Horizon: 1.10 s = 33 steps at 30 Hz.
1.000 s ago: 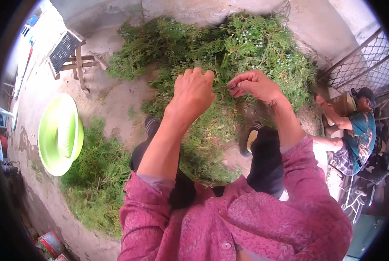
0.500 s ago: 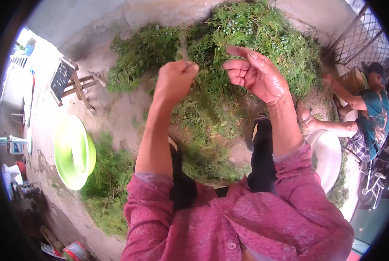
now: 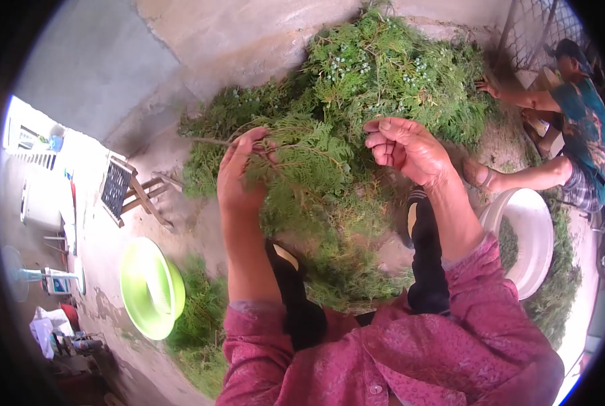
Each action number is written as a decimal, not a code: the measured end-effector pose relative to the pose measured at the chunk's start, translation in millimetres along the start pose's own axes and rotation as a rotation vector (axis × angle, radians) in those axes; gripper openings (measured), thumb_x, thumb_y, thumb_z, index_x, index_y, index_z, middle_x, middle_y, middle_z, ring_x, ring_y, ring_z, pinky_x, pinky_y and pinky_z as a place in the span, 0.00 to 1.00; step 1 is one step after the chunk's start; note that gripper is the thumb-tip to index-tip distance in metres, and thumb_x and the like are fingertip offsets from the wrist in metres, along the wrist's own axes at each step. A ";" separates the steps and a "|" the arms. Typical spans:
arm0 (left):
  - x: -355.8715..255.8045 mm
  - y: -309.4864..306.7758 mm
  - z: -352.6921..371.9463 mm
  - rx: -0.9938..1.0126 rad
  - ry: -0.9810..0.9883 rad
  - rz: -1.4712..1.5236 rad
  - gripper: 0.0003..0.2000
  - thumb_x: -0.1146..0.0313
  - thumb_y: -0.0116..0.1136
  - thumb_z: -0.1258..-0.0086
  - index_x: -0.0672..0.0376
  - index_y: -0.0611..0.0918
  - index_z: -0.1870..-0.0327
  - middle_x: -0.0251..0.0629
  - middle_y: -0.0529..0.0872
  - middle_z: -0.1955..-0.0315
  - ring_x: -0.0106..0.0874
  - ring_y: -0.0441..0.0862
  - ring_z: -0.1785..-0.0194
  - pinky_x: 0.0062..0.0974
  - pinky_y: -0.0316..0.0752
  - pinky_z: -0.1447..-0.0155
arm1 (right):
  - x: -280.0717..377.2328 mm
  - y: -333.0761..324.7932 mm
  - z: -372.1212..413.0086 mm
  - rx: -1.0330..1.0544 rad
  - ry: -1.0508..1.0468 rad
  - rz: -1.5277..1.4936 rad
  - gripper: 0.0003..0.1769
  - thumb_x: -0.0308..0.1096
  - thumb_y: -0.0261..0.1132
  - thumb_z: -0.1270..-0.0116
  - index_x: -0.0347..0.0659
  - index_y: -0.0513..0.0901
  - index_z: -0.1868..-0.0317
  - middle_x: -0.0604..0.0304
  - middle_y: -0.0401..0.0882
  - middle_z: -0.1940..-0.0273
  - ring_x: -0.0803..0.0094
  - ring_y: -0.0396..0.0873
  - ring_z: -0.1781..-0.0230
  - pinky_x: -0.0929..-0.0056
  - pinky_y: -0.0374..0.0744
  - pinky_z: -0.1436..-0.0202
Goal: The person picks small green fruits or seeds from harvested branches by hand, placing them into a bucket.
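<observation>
My left hand point(image 3: 241, 179) is closed around the stem of a leafy cypress-like branch point(image 3: 309, 152). Its thin woody end sticks out to the left, and the flat green fronds spread toward the right. My right hand point(image 3: 414, 152) is level with the branch, apart from the held stem, its fingers curled in and thumb near the fingertips; whatever is between them, if anything, cannot be made out. Behind both hands rises a large heap of green branches point(image 3: 397, 68) dotted with pale bluish cones. Loose greenery point(image 3: 343, 264) lies on the ground between my feet.
A lime-green basin point(image 3: 132, 298) stands at left beside more cut greenery point(image 3: 197, 308). A small wooden-framed stool point(image 3: 136, 193) is behind it. On the right are a white tub point(image 3: 542, 237) and a seated person point(image 3: 583, 128) reaching toward the heap. A wall point(image 3: 228, 40) closes the back.
A branch now shows clearly in my left hand, which was a raised fist before. My right hand has lowered and its fingers have curled in. The view has tilted, shifting the surroundings.
</observation>
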<state>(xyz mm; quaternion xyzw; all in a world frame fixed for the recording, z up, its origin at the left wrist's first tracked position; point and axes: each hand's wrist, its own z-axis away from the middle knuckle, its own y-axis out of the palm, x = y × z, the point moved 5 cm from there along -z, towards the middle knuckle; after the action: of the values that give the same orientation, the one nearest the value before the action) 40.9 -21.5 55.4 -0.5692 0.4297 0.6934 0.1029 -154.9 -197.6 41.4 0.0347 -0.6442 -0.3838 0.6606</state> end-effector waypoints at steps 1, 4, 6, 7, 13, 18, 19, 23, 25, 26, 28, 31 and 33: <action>-3.3 -0.4 0.5 0.016 0.016 -0.015 0.13 0.67 0.50 0.33 0.65 0.76 0.53 0.38 0.79 0.68 0.27 0.77 0.67 0.22 0.73 0.64 | 1.8 -1.6 1.0 -0.007 -0.008 -0.010 0.12 0.35 0.60 0.37 0.36 0.78 0.57 0.59 0.81 0.69 0.76 0.78 0.73 0.80 0.77 0.68; -3.1 -7.4 0.4 -0.075 0.036 -0.066 0.14 0.63 0.49 0.33 0.64 0.76 0.53 0.37 0.79 0.67 0.25 0.76 0.67 0.21 0.72 0.65 | 2.2 -6.7 1.9 -0.110 -0.040 0.099 0.11 0.33 0.62 0.39 0.36 0.79 0.58 0.61 0.81 0.70 0.79 0.77 0.74 0.82 0.76 0.68; -3.9 -7.6 -1.3 -0.069 0.034 -0.063 0.15 0.62 0.49 0.33 0.63 0.76 0.53 0.36 0.79 0.67 0.24 0.76 0.67 0.20 0.71 0.65 | -2.1 -2.8 -0.3 -0.078 -0.119 0.418 0.11 0.32 0.64 0.41 0.36 0.80 0.59 0.64 0.80 0.70 0.82 0.75 0.74 0.84 0.74 0.69; -3.3 -7.4 -1.3 -0.069 0.034 -0.055 0.15 0.61 0.48 0.33 0.62 0.76 0.53 0.35 0.78 0.66 0.24 0.76 0.66 0.20 0.71 0.66 | -7.1 -0.9 -0.4 -0.057 -0.039 0.428 0.12 0.31 0.66 0.44 0.36 0.81 0.60 0.64 0.80 0.69 0.82 0.75 0.70 0.83 0.74 0.66; -1.0 5.5 2.8 0.038 -0.015 -0.037 0.17 0.60 0.46 0.32 0.61 0.72 0.48 0.35 0.77 0.63 0.25 0.76 0.63 0.22 0.72 0.62 | -18.1 17.7 -2.6 0.040 -0.080 0.533 0.15 0.32 0.67 0.43 0.36 0.79 0.56 0.69 0.78 0.65 0.83 0.73 0.67 0.82 0.74 0.60; 1.9 4.2 0.1 0.060 -0.041 -0.067 0.17 0.61 0.44 0.31 0.61 0.71 0.48 0.36 0.77 0.63 0.25 0.75 0.62 0.24 0.72 0.60 | -21.5 20.5 -2.8 0.024 -0.141 0.450 0.15 0.30 0.65 0.41 0.37 0.78 0.54 0.69 0.77 0.67 0.84 0.73 0.69 0.83 0.74 0.62; 2.0 6.8 1.8 0.083 -0.049 -0.063 0.16 0.61 0.44 0.31 0.62 0.72 0.48 0.36 0.77 0.63 0.25 0.75 0.62 0.24 0.71 0.59 | -22.1 21.6 -3.7 0.052 -0.131 0.489 0.14 0.30 0.63 0.40 0.37 0.77 0.54 0.69 0.77 0.68 0.85 0.72 0.70 0.83 0.74 0.64; 5.9 0.5 -1.2 -0.002 0.007 -0.049 0.17 0.60 0.44 0.30 0.63 0.73 0.49 0.35 0.77 0.62 0.25 0.75 0.61 0.25 0.71 0.58 | -26.0 26.3 -5.3 0.005 -0.183 0.465 0.10 0.31 0.59 0.40 0.35 0.79 0.60 0.63 0.79 0.73 0.78 0.75 0.75 0.79 0.74 0.69; 4.9 -2.4 0.5 -0.039 0.005 -0.078 0.15 0.60 0.46 0.30 0.63 0.76 0.53 0.37 0.79 0.64 0.25 0.76 0.63 0.25 0.73 0.60 | -24.3 23.3 -7.4 -0.048 -0.205 0.724 0.10 0.32 0.58 0.41 0.36 0.80 0.62 0.60 0.79 0.73 0.76 0.76 0.75 0.77 0.75 0.69; 6.1 -2.0 0.9 -0.050 0.003 -0.080 0.15 0.60 0.46 0.30 0.63 0.76 0.53 0.37 0.79 0.64 0.25 0.76 0.63 0.25 0.73 0.60 | -22.0 23.0 -6.9 -0.106 -0.235 0.987 0.11 0.33 0.58 0.43 0.36 0.80 0.64 0.57 0.78 0.74 0.73 0.77 0.76 0.75 0.75 0.69; 4.8 -0.7 -0.7 -0.109 0.046 -0.090 0.14 0.61 0.49 0.31 0.63 0.77 0.57 0.41 0.81 0.68 0.26 0.78 0.67 0.24 0.74 0.63 | -24.4 24.1 -8.5 -0.129 -0.259 1.117 0.11 0.34 0.58 0.47 0.38 0.81 0.67 0.51 0.77 0.73 0.69 0.78 0.77 0.71 0.77 0.68; -3.5 -8.0 1.5 -0.246 0.116 0.018 0.11 0.63 0.51 0.32 0.64 0.78 0.61 0.43 0.82 0.71 0.27 0.79 0.71 0.23 0.75 0.64 | -26.4 14.9 -13.1 -0.153 -0.239 1.641 0.11 0.33 0.57 0.46 0.35 0.80 0.67 0.52 0.78 0.73 0.71 0.79 0.74 0.72 0.78 0.69; -9.7 -13.5 1.2 -0.283 0.164 0.012 0.11 0.64 0.53 0.33 0.64 0.78 0.63 0.43 0.82 0.72 0.26 0.79 0.72 0.23 0.76 0.66 | -20.6 5.3 -9.3 -0.131 0.081 0.673 0.08 0.24 0.54 0.43 0.32 0.77 0.65 0.59 0.79 0.72 0.76 0.78 0.73 0.79 0.77 0.75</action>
<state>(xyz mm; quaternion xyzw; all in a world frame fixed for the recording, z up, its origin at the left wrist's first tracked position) 51.8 -9.1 57.4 -0.6300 0.3382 0.6988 -0.0180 -141.7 -186.7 25.7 -0.2069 -0.5668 -0.1833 0.7761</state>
